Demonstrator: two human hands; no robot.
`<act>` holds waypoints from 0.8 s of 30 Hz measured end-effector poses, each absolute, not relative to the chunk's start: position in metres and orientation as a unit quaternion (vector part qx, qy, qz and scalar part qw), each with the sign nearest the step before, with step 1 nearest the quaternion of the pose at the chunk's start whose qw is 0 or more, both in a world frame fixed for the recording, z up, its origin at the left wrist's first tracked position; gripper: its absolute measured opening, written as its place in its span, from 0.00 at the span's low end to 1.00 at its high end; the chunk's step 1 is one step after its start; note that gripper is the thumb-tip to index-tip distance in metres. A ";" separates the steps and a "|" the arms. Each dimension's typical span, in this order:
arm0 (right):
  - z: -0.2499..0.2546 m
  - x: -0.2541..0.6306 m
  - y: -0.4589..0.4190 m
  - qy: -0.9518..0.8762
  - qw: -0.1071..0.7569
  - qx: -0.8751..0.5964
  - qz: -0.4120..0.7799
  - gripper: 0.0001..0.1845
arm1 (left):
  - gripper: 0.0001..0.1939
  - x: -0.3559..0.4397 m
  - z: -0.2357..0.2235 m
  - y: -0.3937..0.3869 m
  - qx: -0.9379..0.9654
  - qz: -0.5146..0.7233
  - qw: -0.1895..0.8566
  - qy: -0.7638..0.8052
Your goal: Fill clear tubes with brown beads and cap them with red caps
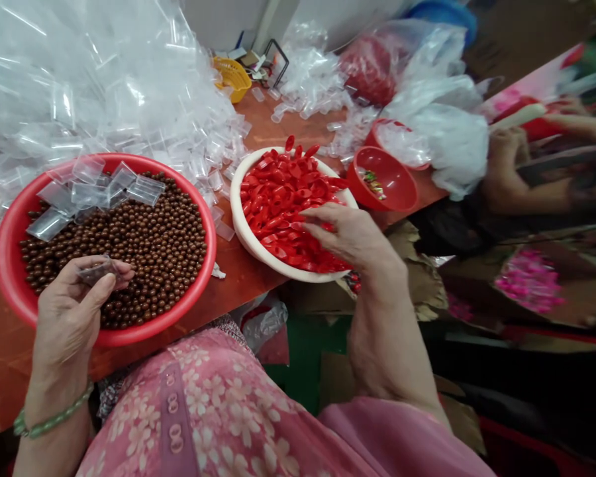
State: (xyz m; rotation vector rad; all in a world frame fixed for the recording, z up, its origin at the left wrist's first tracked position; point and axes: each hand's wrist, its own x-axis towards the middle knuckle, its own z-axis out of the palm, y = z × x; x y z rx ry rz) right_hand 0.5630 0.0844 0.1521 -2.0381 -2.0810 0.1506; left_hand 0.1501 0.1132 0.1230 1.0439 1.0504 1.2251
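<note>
My left hand is closed round a small clear plastic tube, above a red basin of shiny brown balls. Several clear plastic containers lie on the balls at the far side. To the right, a white basin is heaped with red plastic caps. My right hand reaches over its right side, thumb and forefinger a little apart at the caps. Whether the fingertips touch a cap is hard to make out.
A great heap of clear containers covers the back left of the brown table. A yellow basket stands behind. Right of the white basin is a red bowl with small wrapped pieces. Another person's arm is at far right.
</note>
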 end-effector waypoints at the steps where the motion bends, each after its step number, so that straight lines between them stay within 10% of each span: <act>1: 0.153 0.569 0.071 -0.693 0.165 -0.701 0.035 0.10 | 0.12 0.150 0.123 0.113 0.447 0.522 0.570 0.449; 9: 0.084 0.571 -0.010 -0.593 0.253 -0.759 -0.084 0.51 | 0.11 0.153 0.124 0.114 0.460 0.510 0.563 0.459; 24: 0.068 0.555 0.077 -0.593 0.359 -0.685 -0.226 0.25 | 0.12 0.149 0.127 0.113 0.452 0.486 0.554 0.504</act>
